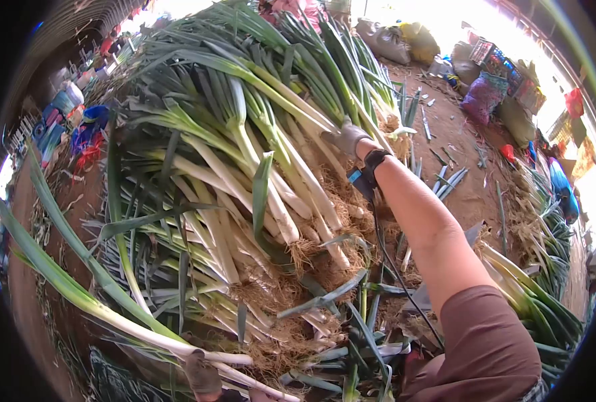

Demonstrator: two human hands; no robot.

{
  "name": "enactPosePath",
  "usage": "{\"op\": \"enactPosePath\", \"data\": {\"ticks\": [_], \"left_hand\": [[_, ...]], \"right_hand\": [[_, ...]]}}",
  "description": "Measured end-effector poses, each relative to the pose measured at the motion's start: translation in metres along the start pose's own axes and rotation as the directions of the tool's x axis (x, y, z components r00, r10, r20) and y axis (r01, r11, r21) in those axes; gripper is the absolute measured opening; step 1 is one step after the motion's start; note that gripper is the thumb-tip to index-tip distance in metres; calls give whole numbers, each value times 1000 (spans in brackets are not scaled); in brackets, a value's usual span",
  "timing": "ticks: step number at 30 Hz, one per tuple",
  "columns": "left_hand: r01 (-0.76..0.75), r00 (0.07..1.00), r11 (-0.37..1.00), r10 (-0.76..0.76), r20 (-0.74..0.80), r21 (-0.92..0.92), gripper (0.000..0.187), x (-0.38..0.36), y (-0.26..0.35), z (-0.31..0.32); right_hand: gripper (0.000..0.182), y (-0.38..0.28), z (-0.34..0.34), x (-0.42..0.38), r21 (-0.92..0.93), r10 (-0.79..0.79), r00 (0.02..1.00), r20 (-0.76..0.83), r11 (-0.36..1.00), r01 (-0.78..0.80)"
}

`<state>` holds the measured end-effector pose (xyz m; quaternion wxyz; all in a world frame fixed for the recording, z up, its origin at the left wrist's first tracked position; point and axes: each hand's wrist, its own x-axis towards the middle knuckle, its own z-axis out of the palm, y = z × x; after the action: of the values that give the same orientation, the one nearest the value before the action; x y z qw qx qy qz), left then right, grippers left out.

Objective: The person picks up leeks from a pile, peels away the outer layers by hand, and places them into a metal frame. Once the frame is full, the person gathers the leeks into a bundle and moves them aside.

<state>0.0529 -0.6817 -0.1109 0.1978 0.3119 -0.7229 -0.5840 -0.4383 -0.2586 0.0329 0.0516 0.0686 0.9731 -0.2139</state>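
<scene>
A large heap of leeks (247,151), with long green leaves, white stalks and dirty roots, fills the middle of the view. My right hand (350,139), in a greyish glove, reaches to the heap's right side. Its fingers close round a leek stalk (316,119) there, though the glove partly hides the grip. At the bottom left, my left hand (204,376), also gloved, is wrapped round the white stalks of a few leeks (127,318). Their leaves stretch up and left. A black band with a blue piece (365,179) and a cable is on my right wrist.
More leeks (536,295) lie at the right, beyond my right arm. Cut leaf pieces (450,181) are scattered on the brown dirt floor (469,151). Filled sacks (484,97) and a crate (491,57) stand at the back right. Colourful bags (87,130) lie at the left.
</scene>
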Motion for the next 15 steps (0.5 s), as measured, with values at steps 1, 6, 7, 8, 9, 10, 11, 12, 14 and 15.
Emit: {"op": "enactPosePath", "data": {"ticks": [1, 6, 7, 8, 9, 10, 11, 12, 14, 15], "left_hand": [[35, 997, 998, -38, -68, -46, 35, -1, 3, 7], [395, 898, 822, -440, -17, -410, 21, 22, -28, -6], [428, 886, 823, -464, -9, -375, 19, 23, -37, -14], [461, 871, 819, -491, -1, -341, 17, 22, -41, -17], [528, 819, 755, -574, -3, -389, 19, 22, -45, -19], [518, 826, 767, -564, -11, -379, 19, 22, -53, -21], [509, 833, 778, -553, -17, -368, 19, 21, -70, -27], [500, 839, 787, -544, -22, -361, 20, 19, -85, -32], [522, 835, 754, -547, 60, -399, 25, 23, -108, -34], [532, 833, 738, -545, 97, -416, 27, 27, -121, -37]], "right_hand": [[90, -7, 9, 8, 23, 27, 993, 112, 999, -30], [43, -13, -13, 17, -301, -40, 982, 184, 949, 95], [34, -11, -33, 17, -375, -140, 987, 82, 913, 161], [35, -7, -57, 18, -293, -151, 988, -39, 947, 133], [41, -5, -81, 18, -204, -160, 974, -159, 971, 126], [39, -8, -105, 2, -227, -202, 945, -258, 963, 144], [41, -7, -120, -11, -188, -182, 932, -314, 974, 127], [38, -6, -129, -19, -186, -178, 920, -350, 976, 118], [35, 16, -118, -13, -111, -85, 934, -347, 993, 49], [32, 27, -109, -15, -95, -79, 943, -325, 994, 50]]}}
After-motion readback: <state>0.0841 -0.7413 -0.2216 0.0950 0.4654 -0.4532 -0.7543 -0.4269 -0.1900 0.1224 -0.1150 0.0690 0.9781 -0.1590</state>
